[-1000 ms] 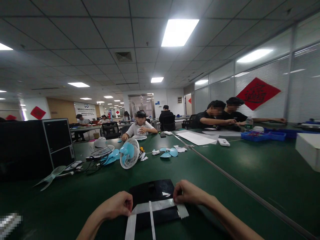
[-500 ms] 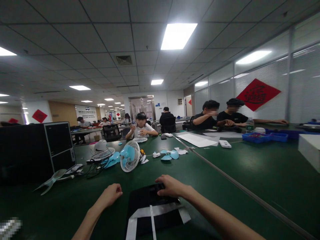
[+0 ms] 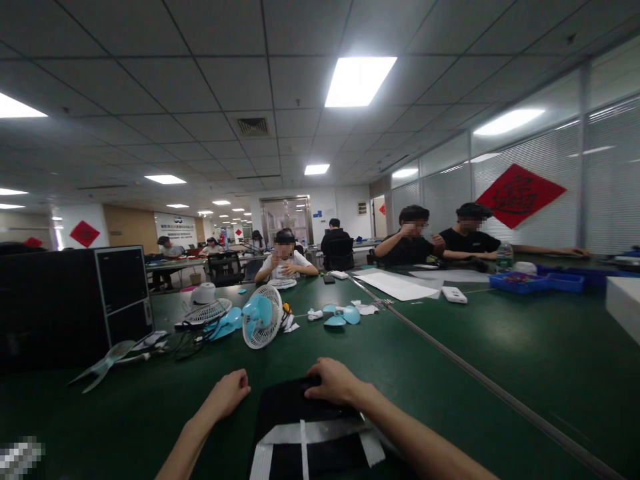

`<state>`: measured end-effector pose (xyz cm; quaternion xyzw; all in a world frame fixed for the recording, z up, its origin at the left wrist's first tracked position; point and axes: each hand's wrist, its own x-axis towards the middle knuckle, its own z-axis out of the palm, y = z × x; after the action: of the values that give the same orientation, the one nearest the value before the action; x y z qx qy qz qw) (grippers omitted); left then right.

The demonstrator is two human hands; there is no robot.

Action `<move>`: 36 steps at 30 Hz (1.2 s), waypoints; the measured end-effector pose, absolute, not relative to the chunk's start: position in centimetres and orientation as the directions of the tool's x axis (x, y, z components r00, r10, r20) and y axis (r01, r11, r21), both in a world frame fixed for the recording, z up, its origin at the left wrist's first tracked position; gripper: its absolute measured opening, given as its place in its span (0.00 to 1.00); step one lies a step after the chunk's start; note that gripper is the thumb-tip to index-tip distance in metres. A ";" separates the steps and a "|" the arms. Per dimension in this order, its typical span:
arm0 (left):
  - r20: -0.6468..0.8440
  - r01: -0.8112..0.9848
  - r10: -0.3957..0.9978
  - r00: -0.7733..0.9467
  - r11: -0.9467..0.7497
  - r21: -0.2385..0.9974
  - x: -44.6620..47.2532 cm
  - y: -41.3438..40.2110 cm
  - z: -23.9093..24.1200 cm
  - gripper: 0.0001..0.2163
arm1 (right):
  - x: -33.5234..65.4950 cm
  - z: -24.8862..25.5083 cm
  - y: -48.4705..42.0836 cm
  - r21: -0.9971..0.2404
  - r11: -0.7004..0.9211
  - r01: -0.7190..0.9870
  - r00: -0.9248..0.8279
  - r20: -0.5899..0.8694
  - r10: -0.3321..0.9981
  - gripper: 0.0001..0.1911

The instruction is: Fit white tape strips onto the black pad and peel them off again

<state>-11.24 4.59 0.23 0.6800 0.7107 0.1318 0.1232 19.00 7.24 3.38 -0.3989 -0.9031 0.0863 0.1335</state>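
A flat black piece (image 3: 285, 410) with grey reflective strips (image 3: 310, 433) lies on the green table (image 3: 400, 373) right in front of me. My right hand (image 3: 334, 383) rests on its far edge, fingers curled down over the black material. My left hand (image 3: 227, 393) sits on the table just left of the black piece, fingers loosely curled with nothing visible in them.
A small white fan with blue blades (image 3: 261, 317) stands beyond my hands, with loose blue fan blades (image 3: 340, 315), a fan grille (image 3: 206, 305) and cables nearby. A black computer case (image 3: 70, 300) stands at left. Other people sit farther along the table. A metal rail (image 3: 480, 380) runs along the table.
Both hands left the grey strip. My right hand moved forward to the far edge of the black piece, and my left hand moved left onto the table.
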 end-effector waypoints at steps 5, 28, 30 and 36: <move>0.059 0.943 0.998 -0.032 0.011 0.333 -11.7 3.9 0.2 0.09 | 20.2 3.7 7.3 -0.210 0.628 0.749 -0.570 0.278 0.773 0.23; 0.037 0.964 0.999 -0.036 0.025 0.266 -14.9 5.2 -1.9 0.11 | 46.3 4.0 9.9 -0.345 -0.315 0.884 0.364 0.086 0.927 0.20; 0.019 0.961 0.999 -0.031 0.025 0.274 -15.1 5.2 -1.9 0.12 | 46.4 4.0 9.7 -0.341 -0.346 0.874 0.385 0.053 0.921 0.20; 0.007 0.960 1.000 -0.028 0.025 0.280 -15.2 5.2 -1.8 0.13 | 45.4 4.9 8.4 -0.278 -0.321 0.905 0.365 0.125 0.923 0.20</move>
<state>-15.16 5.19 -1.85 0.6907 0.7093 0.1035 0.0961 45.42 8.38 4.93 -0.8122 -0.5626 0.0282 0.1514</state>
